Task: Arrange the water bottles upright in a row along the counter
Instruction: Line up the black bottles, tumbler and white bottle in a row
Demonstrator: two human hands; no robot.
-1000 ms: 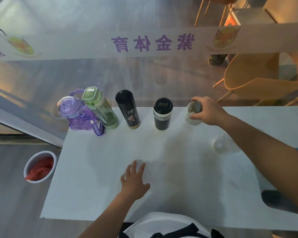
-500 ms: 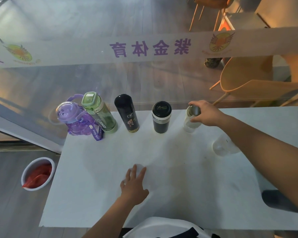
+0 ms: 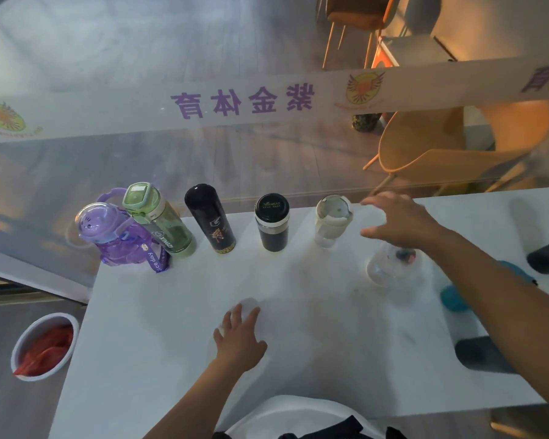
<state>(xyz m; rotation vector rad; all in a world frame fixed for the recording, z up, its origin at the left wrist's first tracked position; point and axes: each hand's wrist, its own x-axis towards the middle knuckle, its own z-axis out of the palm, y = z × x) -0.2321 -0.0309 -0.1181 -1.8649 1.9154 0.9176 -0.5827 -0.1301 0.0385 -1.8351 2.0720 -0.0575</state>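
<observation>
Five bottles stand upright in a row along the far edge of the white counter (image 3: 178, 359): a purple bottle with a strap (image 3: 108, 236), a green bottle (image 3: 162, 221), a tall black bottle (image 3: 211, 218), a short black tumbler (image 3: 272, 221) and a clear bottle with a white lid (image 3: 332, 221). My right hand (image 3: 400, 221) hovers open just right of the clear bottle, not touching it. Under that hand another clear bottle (image 3: 389, 264) rests on the counter. My left hand (image 3: 240, 340) lies flat on the counter, fingers spread.
A glass partition with a frosted band and purple lettering rises behind the row. At the right, dark cylinders (image 3: 545, 258) (image 3: 480, 354) and a teal object (image 3: 455, 297) lie on the counter. A white bin with red contents (image 3: 43, 346) stands on the floor at the left.
My right hand has let go of the clear white-lidded bottle, which now stands upright, and has drawn back to the right with fingers spread. The left hand stays flat.
</observation>
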